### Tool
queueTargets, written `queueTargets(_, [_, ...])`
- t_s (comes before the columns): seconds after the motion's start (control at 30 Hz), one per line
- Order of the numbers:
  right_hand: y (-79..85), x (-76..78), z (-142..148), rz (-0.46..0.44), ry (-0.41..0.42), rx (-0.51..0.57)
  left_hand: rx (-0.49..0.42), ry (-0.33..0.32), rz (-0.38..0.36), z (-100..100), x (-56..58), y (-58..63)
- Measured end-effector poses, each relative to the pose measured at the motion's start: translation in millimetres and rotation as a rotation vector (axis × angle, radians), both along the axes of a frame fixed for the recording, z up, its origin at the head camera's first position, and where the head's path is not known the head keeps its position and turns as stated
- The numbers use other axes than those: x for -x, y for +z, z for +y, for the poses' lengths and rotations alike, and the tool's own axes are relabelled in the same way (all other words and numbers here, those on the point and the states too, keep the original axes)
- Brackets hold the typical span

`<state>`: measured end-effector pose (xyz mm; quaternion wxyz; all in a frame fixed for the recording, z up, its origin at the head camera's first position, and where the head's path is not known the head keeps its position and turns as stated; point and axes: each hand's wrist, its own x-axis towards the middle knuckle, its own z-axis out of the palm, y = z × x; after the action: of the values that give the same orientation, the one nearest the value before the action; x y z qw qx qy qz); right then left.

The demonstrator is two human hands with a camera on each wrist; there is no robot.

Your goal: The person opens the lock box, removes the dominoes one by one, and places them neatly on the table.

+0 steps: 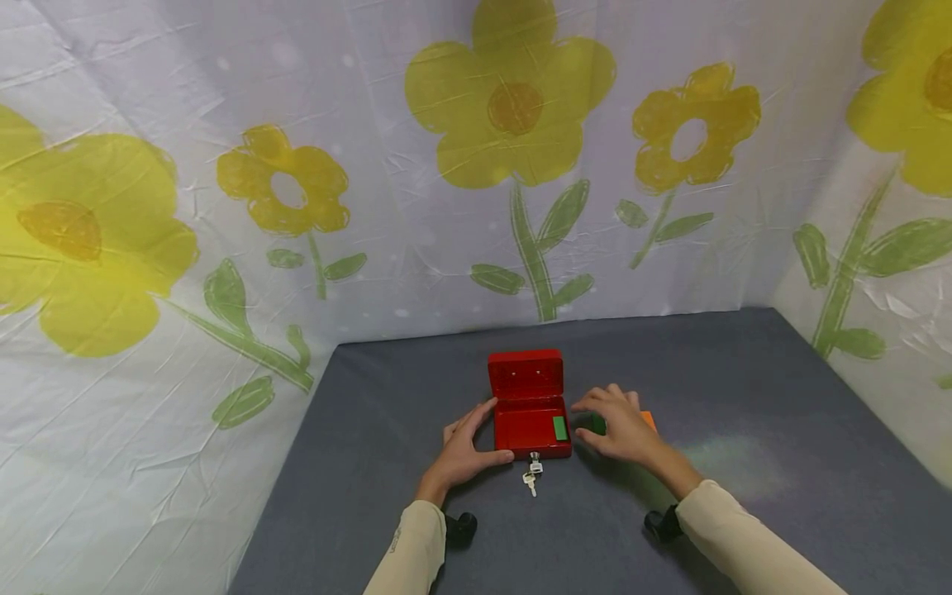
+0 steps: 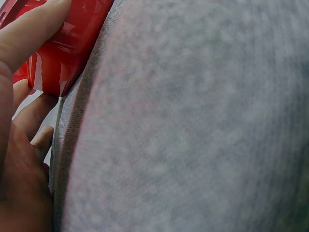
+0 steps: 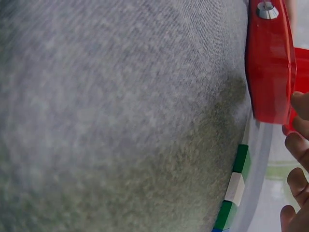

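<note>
A red cash box (image 1: 531,428) stands with its lid (image 1: 526,374) raised, and a green block (image 1: 560,428) lies inside at the right. My left hand (image 1: 463,453) grips the box's left side, thumb at the front corner and fingers along the side. In the left wrist view the thumb (image 2: 36,30) presses on the red metal. Beside the box's right wall hovers my right hand (image 1: 619,426), fingers loosely bent, with nothing visible between them. Beneath it on the table are blocks, partly hidden: a green one (image 3: 242,159), a white one (image 3: 235,188) and an orange one (image 1: 649,421).
Two keys (image 1: 531,479) hang from the lock at the front of the box. Grey cloth covers the table (image 1: 357,463). A white curtain with yellow flowers (image 1: 513,107) hangs behind it and at both sides.
</note>
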<state>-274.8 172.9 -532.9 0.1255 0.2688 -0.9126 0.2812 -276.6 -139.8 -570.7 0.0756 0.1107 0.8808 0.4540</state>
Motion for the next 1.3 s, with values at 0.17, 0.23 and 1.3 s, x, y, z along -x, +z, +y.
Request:
queueTargets(0.17, [2.4, 0.8, -4.7, -0.002, 0.009, -0.004, 0.004, 0.001, -0.003, -0.1, -0.3, 0.9])
queueTargets(0.23, [2.9, 1.1, -6.4, -0.001, 0.011, -0.008, 0.004, 0.0, -0.006, 0.0, -0.4, 1.4])
queueTargets(1.3, [25.5, 7.6, -36.9, -0.115, 0.042, -0.2, 0.013, -0.013, 0.004, 0.7, -0.4, 3.5])
